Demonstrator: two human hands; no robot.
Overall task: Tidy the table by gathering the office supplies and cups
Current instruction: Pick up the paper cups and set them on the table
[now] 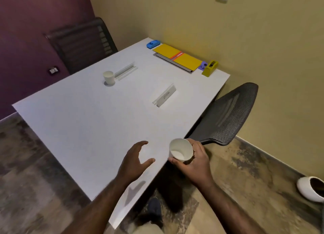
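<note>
Right hand point(194, 161) around paper cup point(181, 150) past table edge point(175, 156)

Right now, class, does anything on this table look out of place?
One paper cup stands alone mid-table, far from the supplies lined up along the wall edge. The right hand holds the other cup.

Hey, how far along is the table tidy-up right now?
The supplies look gathered: blue stapler, yellow folders, purple item and tape dispenser line the wall edge. In hand: the right hand grips one paper cup; the left hand hovers open. Left: the second cup stands alone mid-table.
</note>
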